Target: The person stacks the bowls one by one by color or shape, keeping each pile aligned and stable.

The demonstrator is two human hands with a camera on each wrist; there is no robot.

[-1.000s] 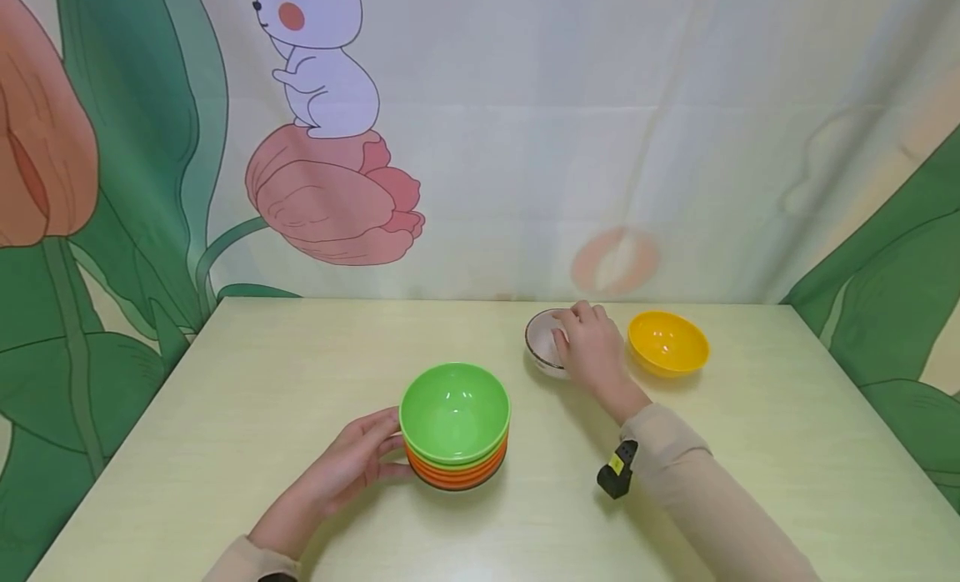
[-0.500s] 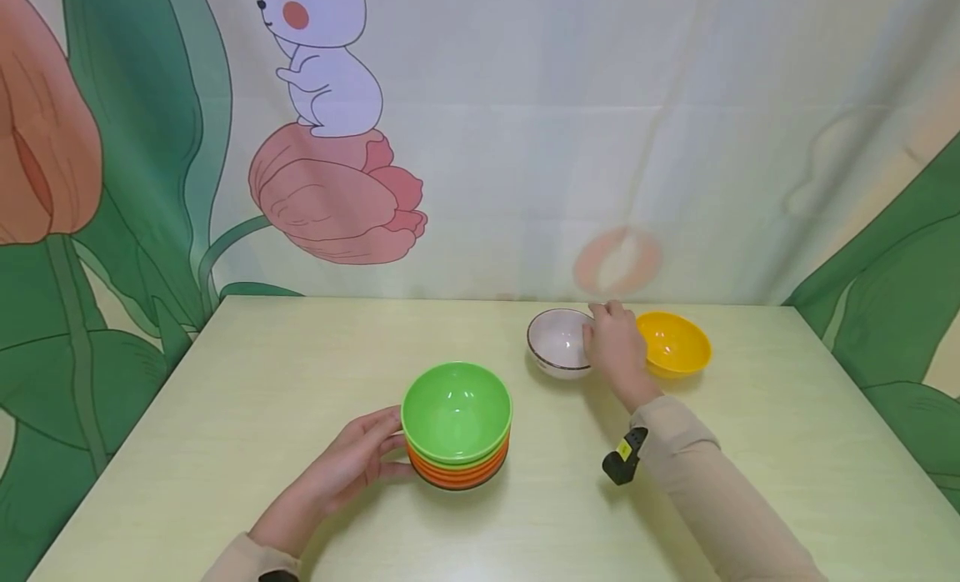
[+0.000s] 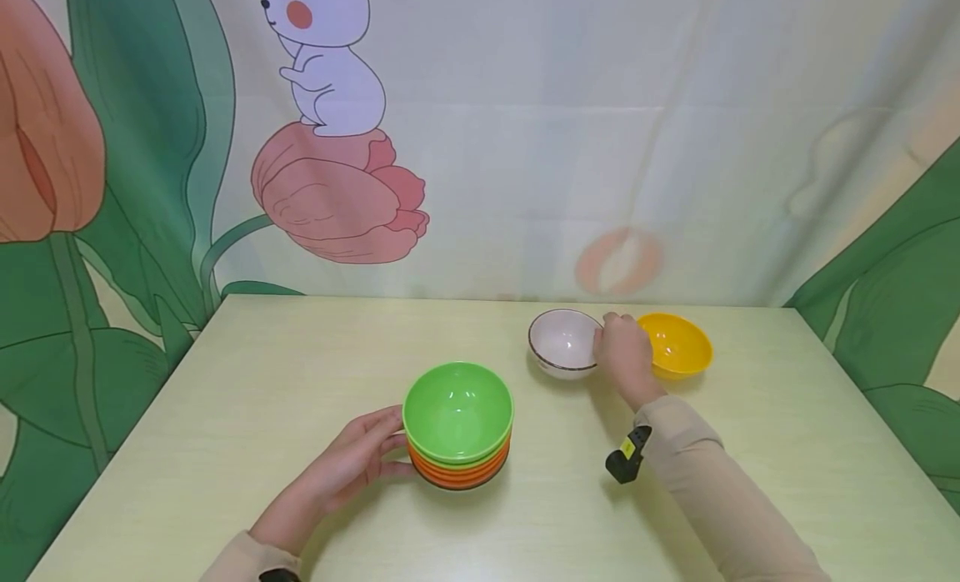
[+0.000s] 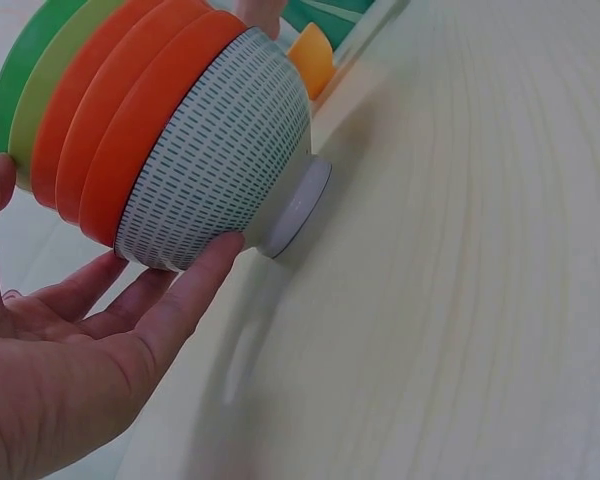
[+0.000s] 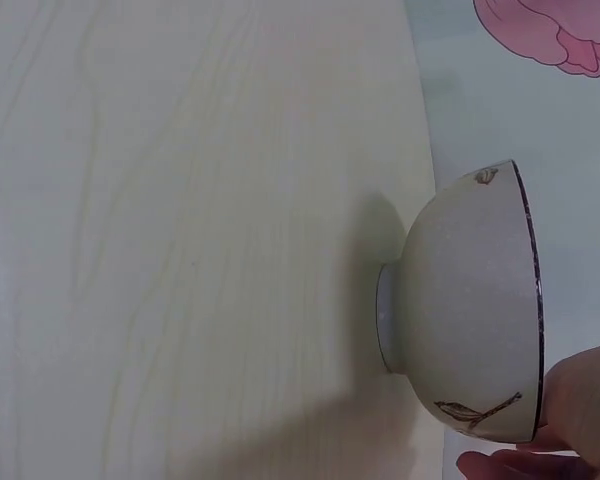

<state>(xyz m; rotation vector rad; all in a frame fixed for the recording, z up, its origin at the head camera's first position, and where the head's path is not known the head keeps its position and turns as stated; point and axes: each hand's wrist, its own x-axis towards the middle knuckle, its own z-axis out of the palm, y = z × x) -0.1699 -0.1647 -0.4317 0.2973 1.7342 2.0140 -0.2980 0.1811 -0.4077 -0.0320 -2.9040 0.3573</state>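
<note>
In the head view a stack of nested bowls (image 3: 459,474) stands at the front middle, a green bowl (image 3: 459,411) on top. The left wrist view shows orange bowls (image 4: 130,110) beneath the green ones and a white bowl with green dashes (image 4: 215,150) at the bottom. My left hand (image 3: 358,457) holds the stack's left side, thumb at the green rim, fingers against the dashed bowl. My right hand (image 3: 626,354) pinches the right rim of a white bowl with a brown edge (image 3: 562,344); its fingertips are partly hidden. This bowl sits upright near the table's back.
A yellow bowl (image 3: 678,346) stands just right of my right hand, partly covered by it. Behind the pale wooden table (image 3: 300,357) hangs a printed curtain (image 3: 495,165) with flowers and a white animal.
My right hand has shifted right, from over the white bowl's inside to its right rim, and its fingers have drawn together. The left hand and stack stay put.
</note>
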